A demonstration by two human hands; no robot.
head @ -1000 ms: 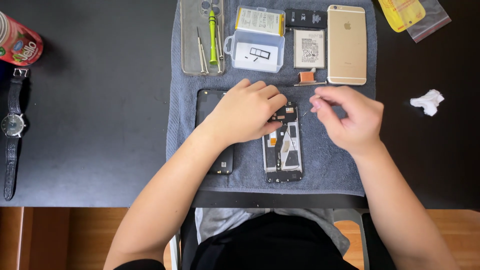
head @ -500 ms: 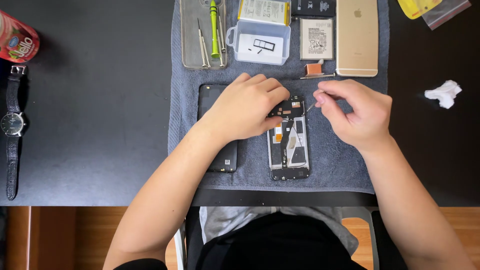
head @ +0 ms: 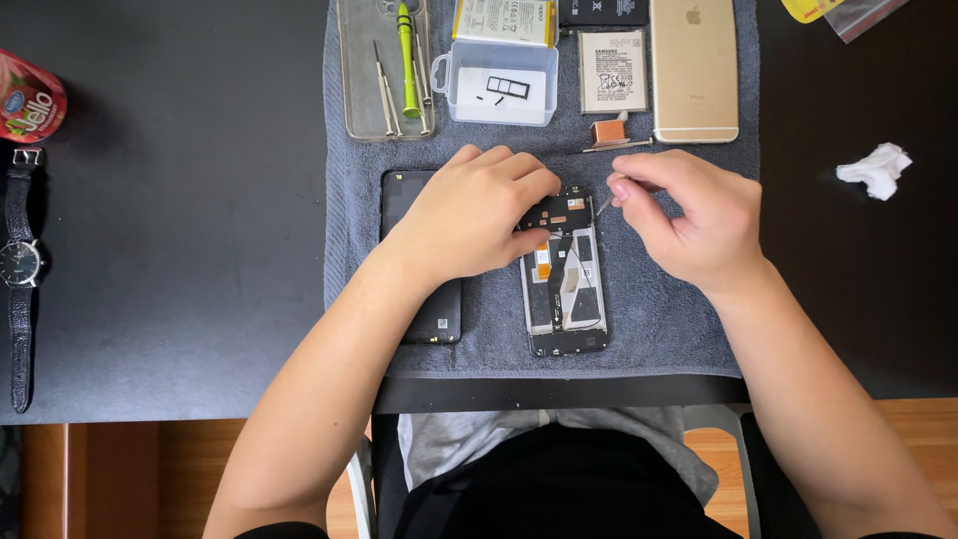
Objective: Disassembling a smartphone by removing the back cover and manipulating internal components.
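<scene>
An opened smartphone (head: pixel 566 289) with its back removed lies on a grey towel (head: pixel 659 309), its boards and cables exposed. My left hand (head: pixel 479 210) presses down on its upper left part, fingers curled over the top edge. My right hand (head: pixel 694 215) pinches a thin metal tool (head: pixel 603 206) whose tip touches the phone's upper right corner. The phone's black back cover (head: pixel 439 314) lies to the left, partly under my left wrist.
At the towel's far edge lie a clear case holding screwdrivers (head: pixel 384 75), a small clear box (head: pixel 502 88), a battery (head: pixel 612 72) and a gold phone (head: pixel 694 65) face down. A wristwatch (head: pixel 20 265) and red packet (head: pixel 28 98) sit far left, crumpled tissue (head: pixel 876 168) right.
My right hand has moved in toward the phone's upper right corner with the tool. My left hand stays on the phone. The view has shifted slightly.
</scene>
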